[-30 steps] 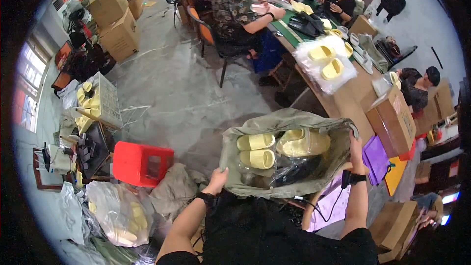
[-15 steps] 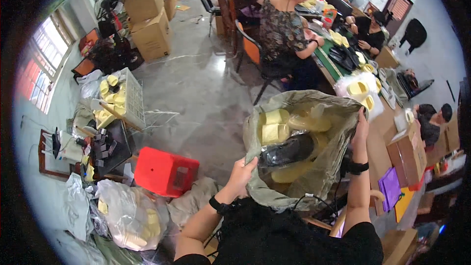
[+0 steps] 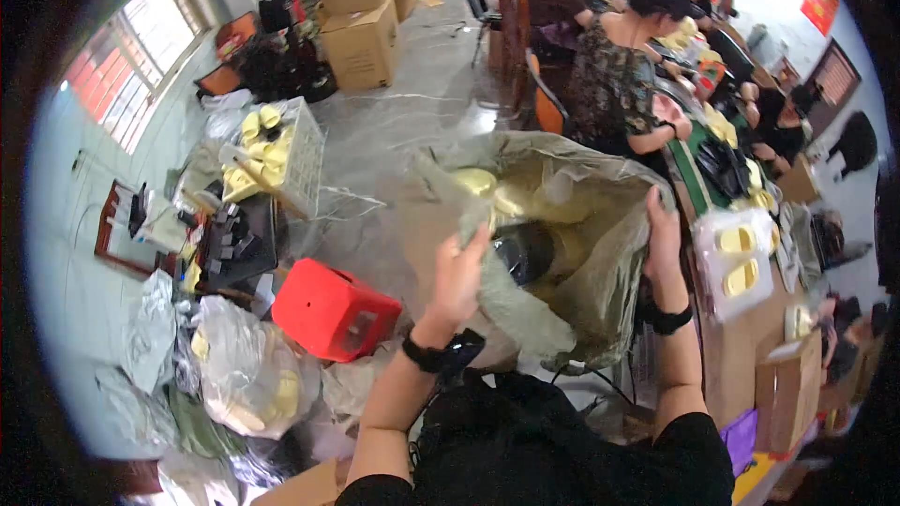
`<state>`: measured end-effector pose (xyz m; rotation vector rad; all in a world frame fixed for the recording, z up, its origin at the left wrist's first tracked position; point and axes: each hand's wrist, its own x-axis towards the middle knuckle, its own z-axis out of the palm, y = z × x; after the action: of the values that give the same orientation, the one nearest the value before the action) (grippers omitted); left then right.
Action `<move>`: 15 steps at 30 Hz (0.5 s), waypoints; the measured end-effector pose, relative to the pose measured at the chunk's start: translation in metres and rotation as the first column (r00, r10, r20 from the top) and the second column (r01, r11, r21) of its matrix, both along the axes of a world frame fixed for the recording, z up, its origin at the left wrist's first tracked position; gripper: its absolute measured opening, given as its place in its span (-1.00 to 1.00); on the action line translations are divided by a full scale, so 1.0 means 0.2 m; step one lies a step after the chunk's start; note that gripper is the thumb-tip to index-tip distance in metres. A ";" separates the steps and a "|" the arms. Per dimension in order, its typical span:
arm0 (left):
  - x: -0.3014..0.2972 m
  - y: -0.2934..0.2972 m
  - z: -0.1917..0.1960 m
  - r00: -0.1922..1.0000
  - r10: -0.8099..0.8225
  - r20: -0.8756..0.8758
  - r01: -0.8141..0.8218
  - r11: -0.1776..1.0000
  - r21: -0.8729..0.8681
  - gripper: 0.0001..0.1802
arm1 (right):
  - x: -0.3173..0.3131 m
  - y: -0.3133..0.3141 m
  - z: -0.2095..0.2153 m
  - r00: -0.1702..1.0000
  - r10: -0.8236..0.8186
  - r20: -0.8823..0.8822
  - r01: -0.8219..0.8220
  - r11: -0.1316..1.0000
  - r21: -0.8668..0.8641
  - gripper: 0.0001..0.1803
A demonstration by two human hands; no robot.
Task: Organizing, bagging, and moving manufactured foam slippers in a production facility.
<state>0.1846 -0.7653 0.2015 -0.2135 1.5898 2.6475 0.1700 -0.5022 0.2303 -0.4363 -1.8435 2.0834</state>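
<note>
While the big grey-green plastic sack is swinging higher than 0.5 s ago, the left hand is clutching its rim at 9 o'clock and the right hand is gripping it at 3 o'clock, both clamped on plastic. Yellow slippers are showing inside; the red stool is sitting at 8 o'clock.
</note>
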 end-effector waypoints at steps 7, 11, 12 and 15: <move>-0.31 0.39 -0.25 0.968 -0.198 -0.153 0.092 0.849 -0.521 -0.71 | -0.16 -0.11 -0.57 0.831 0.511 0.220 -0.554 0.791 0.260 -0.75; -0.38 0.43 -0.50 0.948 -0.319 0.004 0.232 0.683 -0.692 -0.70 | -0.21 -0.15 -0.96 0.560 0.697 0.448 -0.740 0.664 -0.108 -0.68; -0.39 0.41 -0.54 0.953 -0.301 0.040 0.257 0.731 -0.632 -0.67 | -0.20 -0.17 -1.02 0.532 0.713 0.456 -0.692 0.677 -0.252 -0.67; -0.40 0.33 -0.61 0.970 -0.228 0.089 0.219 0.642 -0.735 -0.65 | -0.21 -0.23 -1.10 0.523 0.733 0.434 -0.737 0.645 -0.202 -0.62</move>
<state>0.1044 -0.6988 0.0794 -0.0107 2.4307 1.6725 0.1270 -0.5492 0.0110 -0.1663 -2.6981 2.6764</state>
